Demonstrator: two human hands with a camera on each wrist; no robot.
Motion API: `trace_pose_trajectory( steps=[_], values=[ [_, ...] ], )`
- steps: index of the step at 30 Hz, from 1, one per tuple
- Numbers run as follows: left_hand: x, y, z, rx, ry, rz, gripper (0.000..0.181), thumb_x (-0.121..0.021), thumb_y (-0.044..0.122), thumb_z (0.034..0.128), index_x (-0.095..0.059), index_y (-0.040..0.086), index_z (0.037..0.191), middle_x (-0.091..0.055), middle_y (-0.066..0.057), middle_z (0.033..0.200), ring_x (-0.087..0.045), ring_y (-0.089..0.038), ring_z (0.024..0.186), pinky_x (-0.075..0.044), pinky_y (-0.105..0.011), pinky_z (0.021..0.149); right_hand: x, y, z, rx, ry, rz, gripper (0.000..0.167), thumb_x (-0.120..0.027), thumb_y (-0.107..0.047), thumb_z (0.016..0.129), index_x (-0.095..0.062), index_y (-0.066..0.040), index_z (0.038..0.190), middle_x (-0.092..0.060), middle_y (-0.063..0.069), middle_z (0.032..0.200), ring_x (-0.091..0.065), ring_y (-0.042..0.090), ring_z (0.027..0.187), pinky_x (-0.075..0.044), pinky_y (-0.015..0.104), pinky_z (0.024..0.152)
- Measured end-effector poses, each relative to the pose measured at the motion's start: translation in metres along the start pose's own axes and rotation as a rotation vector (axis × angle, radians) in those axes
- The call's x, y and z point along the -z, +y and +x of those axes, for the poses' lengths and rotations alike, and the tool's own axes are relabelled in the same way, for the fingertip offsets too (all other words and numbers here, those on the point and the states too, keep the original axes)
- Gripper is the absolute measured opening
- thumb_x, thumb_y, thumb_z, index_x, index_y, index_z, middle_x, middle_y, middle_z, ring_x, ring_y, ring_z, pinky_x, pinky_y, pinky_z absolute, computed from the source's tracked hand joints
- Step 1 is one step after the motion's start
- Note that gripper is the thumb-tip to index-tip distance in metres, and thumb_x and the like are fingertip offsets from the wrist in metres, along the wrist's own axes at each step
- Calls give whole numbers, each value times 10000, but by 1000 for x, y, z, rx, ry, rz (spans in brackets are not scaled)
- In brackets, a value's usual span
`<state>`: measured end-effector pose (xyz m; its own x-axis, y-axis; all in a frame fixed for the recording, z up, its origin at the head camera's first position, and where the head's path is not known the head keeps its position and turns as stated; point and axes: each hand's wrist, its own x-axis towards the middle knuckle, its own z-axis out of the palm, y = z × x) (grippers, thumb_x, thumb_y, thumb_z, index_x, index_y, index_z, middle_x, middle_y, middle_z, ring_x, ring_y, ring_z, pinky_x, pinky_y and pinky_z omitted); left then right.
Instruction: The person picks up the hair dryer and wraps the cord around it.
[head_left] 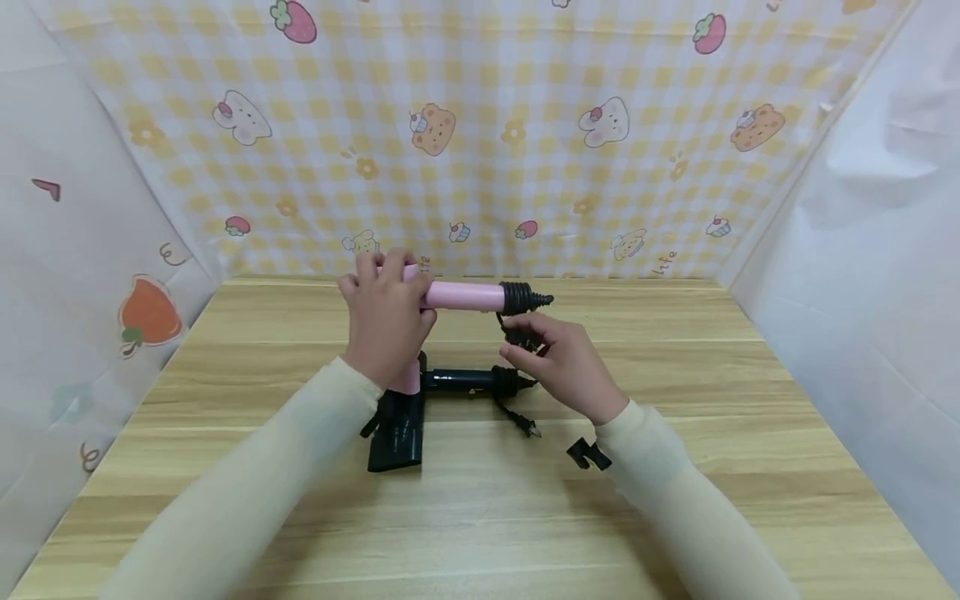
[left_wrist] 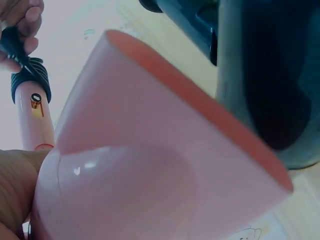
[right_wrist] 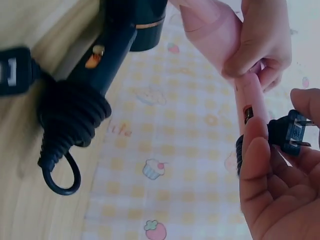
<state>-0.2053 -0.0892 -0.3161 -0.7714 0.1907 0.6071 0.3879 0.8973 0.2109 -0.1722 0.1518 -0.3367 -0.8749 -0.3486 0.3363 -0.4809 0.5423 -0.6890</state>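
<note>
My left hand (head_left: 387, 312) grips a pink hair dryer (head_left: 465, 295) by its head, holding it above the table with the handle pointing right. Its wide flat nozzle (left_wrist: 150, 110) fills the left wrist view. Black cord is wound round the handle's end (head_left: 517, 297). Just below that end, my right hand (head_left: 566, 358) holds the black two-pin plug (right_wrist: 292, 132) by its fingers, prongs outward. Beneath, a black hair dryer (head_left: 461, 381) lies on the table, its nozzle (head_left: 397, 437) toward me. Its cord is also wound round the handle, with the plug (head_left: 527, 426) hanging loose.
The wooden table (head_left: 487, 517) meets a checked, cartoon-printed cloth (head_left: 480, 150) at the back. White sheets hang at the left (head_left: 67, 250) and right (head_left: 862, 233). A small black clip-like piece (head_left: 588, 454) shows by the right sleeve.
</note>
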Motion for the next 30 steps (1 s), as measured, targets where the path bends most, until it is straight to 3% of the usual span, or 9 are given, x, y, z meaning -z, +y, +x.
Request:
trace_pose_trajectory(
  steps=[7, 14, 18, 23, 27, 30],
  values=[
    [-23, 8, 43, 70, -264, 52, 252, -733, 177, 810, -773, 169, 1058, -527, -82, 1268, -352, -367, 1231, -323, -573, 885, 9, 18, 18, -67, 36, -55, 332, -697, -241, 939, -657, -82, 1228, -668, -2, 925, -610, 155, 770, -487, 352, 606],
    [-60, 12, 71, 79, -446, 150, 285, -694, 195, 826, -755, 192, 1104, -500, -76, 1172, -356, -329, 1139, -357, -521, 856, 9, 48, 32, -188, -10, -35, 367, -636, -269, 975, -621, -95, 1297, -665, 47, 1058, -601, 211, 864, -488, 387, 711],
    [-80, 10, 78, 126, -538, 183, 220, -670, 233, 864, -729, 185, 1070, -480, -100, 1224, -341, -329, 1141, -365, -518, 859, 4, 66, 38, -238, -57, -41, 398, -593, -277, 994, -592, -91, 1346, -642, 71, 1226, -606, 218, 944, -497, 395, 779],
    [-105, 6, 82, 165, -635, 197, 226, -657, 266, 885, -709, 148, 1071, -441, -148, 1310, -295, -379, 1263, -352, -607, 969, -3, 84, 42, -291, -94, -56, 410, -564, -248, 1001, -578, -78, 1374, -630, 99, 1285, -602, 246, 959, -492, 404, 770],
    [-123, 3, 79, 185, -674, 192, 272, -659, 241, 895, -690, 88, 1118, -461, -167, 1337, -289, -408, 1321, -320, -659, 1015, -10, 93, 43, -323, -145, -87, 405, -566, -215, 993, -579, -69, 1371, -669, 91, 1025, -563, 194, 743, -470, 355, 679],
    [-129, 1, 75, 193, -702, 185, 326, -660, 265, 914, -676, 63, 1169, -488, -187, 1318, -328, -409, 1307, -357, -643, 1000, -15, 98, 42, -333, -177, -103, 391, -574, -182, 987, -587, -63, 1359, -595, 87, 807, -450, 174, 590, -422, 339, 594]
  ],
)
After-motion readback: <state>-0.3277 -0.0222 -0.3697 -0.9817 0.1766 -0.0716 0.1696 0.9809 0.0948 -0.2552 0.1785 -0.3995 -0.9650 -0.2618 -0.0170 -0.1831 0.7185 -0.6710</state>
